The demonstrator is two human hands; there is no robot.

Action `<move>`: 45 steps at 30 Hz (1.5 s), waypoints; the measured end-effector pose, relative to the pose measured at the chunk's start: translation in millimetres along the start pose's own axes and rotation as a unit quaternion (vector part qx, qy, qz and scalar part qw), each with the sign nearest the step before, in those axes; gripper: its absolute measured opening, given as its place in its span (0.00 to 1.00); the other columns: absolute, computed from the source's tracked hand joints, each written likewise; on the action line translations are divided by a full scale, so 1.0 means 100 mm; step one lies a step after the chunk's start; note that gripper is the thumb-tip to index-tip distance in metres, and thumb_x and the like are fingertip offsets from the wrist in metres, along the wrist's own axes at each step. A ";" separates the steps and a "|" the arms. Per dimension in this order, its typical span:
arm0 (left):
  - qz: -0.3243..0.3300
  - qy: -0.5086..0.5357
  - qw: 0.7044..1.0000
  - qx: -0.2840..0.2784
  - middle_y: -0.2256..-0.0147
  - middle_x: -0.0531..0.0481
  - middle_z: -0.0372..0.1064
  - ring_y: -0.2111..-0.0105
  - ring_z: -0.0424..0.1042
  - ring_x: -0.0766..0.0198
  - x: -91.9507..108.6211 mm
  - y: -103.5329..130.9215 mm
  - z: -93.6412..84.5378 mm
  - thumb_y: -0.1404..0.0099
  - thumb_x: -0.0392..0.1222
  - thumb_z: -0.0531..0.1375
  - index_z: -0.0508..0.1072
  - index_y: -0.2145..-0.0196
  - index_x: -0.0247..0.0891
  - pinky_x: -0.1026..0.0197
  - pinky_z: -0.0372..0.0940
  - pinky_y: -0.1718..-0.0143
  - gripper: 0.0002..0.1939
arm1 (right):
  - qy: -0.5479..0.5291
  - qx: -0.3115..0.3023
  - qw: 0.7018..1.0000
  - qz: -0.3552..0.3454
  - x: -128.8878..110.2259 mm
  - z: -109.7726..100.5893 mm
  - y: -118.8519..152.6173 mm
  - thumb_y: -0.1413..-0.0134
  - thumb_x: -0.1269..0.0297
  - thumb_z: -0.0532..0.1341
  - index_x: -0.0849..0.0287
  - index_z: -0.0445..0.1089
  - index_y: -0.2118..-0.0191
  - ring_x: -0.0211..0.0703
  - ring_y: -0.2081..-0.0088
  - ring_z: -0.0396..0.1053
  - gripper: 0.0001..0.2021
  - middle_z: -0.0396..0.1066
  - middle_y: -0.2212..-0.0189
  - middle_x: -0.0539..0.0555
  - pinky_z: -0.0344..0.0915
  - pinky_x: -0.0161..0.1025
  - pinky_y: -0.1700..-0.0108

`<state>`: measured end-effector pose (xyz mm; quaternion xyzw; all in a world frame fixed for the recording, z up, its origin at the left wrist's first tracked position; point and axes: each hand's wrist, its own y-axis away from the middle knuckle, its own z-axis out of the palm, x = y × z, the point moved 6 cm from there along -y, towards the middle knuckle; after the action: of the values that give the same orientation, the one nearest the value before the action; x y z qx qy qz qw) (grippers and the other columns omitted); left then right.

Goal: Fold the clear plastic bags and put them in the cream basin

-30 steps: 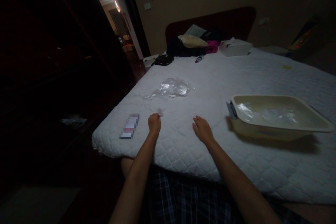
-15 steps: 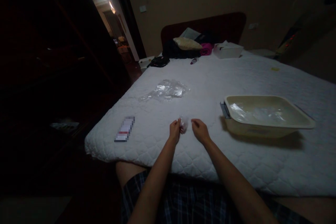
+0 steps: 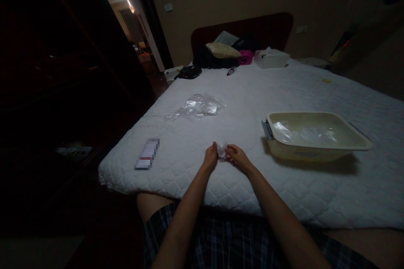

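Between my hands, just above the near part of the bed, is a small crumpled clear plastic bag (image 3: 222, 151). My left hand (image 3: 211, 156) is closed on its left side, thumb up. My right hand (image 3: 237, 157) has its fingers bent onto the bag's right side, gripping it. Beyond them a spread of clear plastic bags (image 3: 202, 106) lies on the white quilted mattress cover (image 3: 246, 105). To the right stands a cream plastic bin (image 3: 315, 151) with grey handles, with more clear plastic (image 3: 303, 133) inside.
A phone-like pixelated rectangle (image 3: 147, 154) lies on the left of the bed. Toward the headboard (image 3: 243, 29) are a black bag (image 3: 190, 72), a small bottle (image 3: 231, 71), a pink roll (image 3: 245, 57), a pillow (image 3: 222, 50) and a white box (image 3: 272, 59). The bed's left edge drops into darkness.
My right hand has moved left and taken hold of the small bag, from which it was apart before. My left hand keeps its grip. The view has shifted slightly.
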<state>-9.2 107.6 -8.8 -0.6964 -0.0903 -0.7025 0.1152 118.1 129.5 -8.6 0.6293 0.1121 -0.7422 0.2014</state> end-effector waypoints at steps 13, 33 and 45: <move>-0.030 0.131 0.990 0.035 0.82 0.56 0.61 0.81 0.61 0.71 -0.02 -0.01 -0.13 0.52 0.54 0.62 0.64 0.78 0.35 0.66 0.58 0.76 0.18 | -0.129 0.052 0.990 0.006 0.02 -0.18 -0.01 0.63 0.60 0.66 0.58 0.68 0.64 0.35 0.75 0.68 0.16 0.72 0.68 0.51 0.67 0.32 0.74; -0.034 0.238 0.969 0.049 0.73 0.52 0.69 0.74 0.68 0.68 0.07 0.05 -0.18 0.51 0.41 0.60 0.61 0.74 0.37 0.64 0.62 0.71 0.10 | -0.302 0.121 0.943 0.075 0.03 -0.38 0.02 0.59 0.54 0.65 0.57 0.65 0.74 0.34 0.83 0.64 0.13 0.69 0.81 0.47 0.57 0.29 0.88; -0.099 0.416 0.890 0.160 0.84 0.58 0.62 0.83 0.64 0.71 -0.15 -0.04 -0.33 0.46 0.42 0.59 0.61 0.79 0.37 0.68 0.59 0.76 0.11 | -0.364 0.068 0.924 0.096 -0.04 -0.30 0.07 0.53 0.59 0.62 0.58 0.63 0.76 0.29 0.89 0.58 0.10 0.65 0.87 0.44 0.50 0.26 0.91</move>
<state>-42.0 102.8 -23.7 -0.3000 -0.2138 -0.9116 0.1824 148.0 136.7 -9.8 0.3359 -0.0805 -0.9032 0.2550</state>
